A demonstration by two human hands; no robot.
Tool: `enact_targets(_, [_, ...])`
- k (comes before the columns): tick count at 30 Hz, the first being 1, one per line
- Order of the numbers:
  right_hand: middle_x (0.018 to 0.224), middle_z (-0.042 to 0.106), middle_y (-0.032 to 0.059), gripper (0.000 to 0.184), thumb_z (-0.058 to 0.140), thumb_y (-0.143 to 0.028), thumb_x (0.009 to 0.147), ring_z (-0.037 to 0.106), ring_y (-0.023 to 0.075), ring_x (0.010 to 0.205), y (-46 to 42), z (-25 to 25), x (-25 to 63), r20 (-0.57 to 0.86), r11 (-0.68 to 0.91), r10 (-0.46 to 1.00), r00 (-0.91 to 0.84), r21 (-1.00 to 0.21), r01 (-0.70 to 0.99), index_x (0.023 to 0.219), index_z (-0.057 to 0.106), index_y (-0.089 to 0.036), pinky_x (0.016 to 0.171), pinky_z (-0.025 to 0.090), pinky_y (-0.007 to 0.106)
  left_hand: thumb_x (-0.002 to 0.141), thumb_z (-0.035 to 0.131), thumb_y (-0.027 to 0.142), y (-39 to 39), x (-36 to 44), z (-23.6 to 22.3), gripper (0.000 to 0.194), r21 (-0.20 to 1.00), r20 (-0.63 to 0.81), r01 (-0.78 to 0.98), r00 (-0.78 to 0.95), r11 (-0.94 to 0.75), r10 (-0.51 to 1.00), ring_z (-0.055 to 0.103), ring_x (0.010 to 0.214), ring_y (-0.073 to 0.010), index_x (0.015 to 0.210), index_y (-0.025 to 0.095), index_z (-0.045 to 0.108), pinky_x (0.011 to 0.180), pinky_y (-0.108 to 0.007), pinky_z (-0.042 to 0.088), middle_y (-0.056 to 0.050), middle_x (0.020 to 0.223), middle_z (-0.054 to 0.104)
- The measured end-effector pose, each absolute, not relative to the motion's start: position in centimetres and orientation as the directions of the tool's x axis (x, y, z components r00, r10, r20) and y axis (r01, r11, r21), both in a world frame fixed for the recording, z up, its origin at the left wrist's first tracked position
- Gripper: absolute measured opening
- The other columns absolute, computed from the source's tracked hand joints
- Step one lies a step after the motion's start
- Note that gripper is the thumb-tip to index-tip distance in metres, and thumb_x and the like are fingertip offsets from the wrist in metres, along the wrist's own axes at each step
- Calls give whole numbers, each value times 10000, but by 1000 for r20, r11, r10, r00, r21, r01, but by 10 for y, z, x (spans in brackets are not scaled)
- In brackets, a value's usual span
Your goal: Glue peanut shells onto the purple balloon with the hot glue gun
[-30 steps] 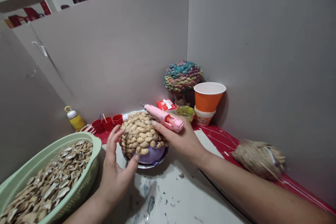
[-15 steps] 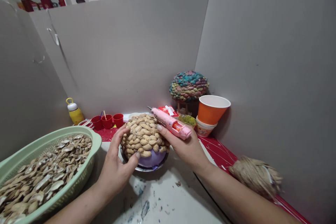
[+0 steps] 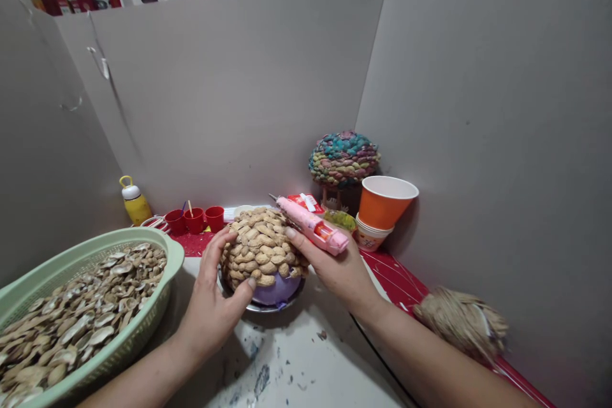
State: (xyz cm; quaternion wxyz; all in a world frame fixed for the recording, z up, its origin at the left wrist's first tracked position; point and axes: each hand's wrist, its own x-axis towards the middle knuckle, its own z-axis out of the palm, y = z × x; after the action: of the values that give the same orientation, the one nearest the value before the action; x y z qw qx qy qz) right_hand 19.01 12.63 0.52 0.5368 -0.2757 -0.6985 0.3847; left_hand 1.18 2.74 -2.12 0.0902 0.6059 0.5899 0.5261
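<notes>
A purple balloon covered with rows of peanut shells rests in a round metal bowl on the table. Bare purple shows only along its lower front. My left hand is wrapped around its left side, thumb on the lowest shells at the front and fingers over the far left. In my right hand is a pink hot glue gun, its nozzle pointing up and left above the shells. The right thumb presses on the shells' right side; the other right fingers are mostly hidden.
At left stands a green basket of peanut shells. Behind are a yellow bottle, red cups, a colored shell-covered dome and an orange paper bucket. A twine bundle lies right. Grey panels enclose the table.
</notes>
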Motion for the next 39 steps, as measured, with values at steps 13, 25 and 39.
enact_targets(13, [764, 663, 35, 242, 657, -356, 832, 651, 256, 914, 127, 4, 189, 534, 546, 801, -271, -837, -38, 672, 575, -194, 797, 550, 364, 803, 618, 229, 26, 11, -21, 581, 740, 513, 599, -210, -305, 832, 352, 1396, -329, 1342, 290, 411, 1139, -611, 261, -104, 1505, 402])
enact_targets(25, [827, 713, 59, 213, 660, -387, 847, 662, 277, 965, 127, 5, 191, 545, 563, 791, -278, -826, -18, 874, 712, -182, 832, 564, 402, 804, 631, 198, 29, 14, -22, 577, 714, 552, 628, -233, -309, 800, 380, 1383, -316, 1328, 307, 417, 1136, -602, 281, -92, 1488, 429])
enact_targets(39, [807, 696, 51, 193, 668, -375, 837, 659, 282, 1001, 123, 8, 190, 541, 547, 794, -279, -835, -61, 749, 657, -204, 888, 549, 431, 804, 630, 197, 31, 14, -24, 559, 712, 562, 630, -247, -310, 790, 381, 1380, -305, 1316, 294, 429, 1146, -602, 270, -96, 1488, 427])
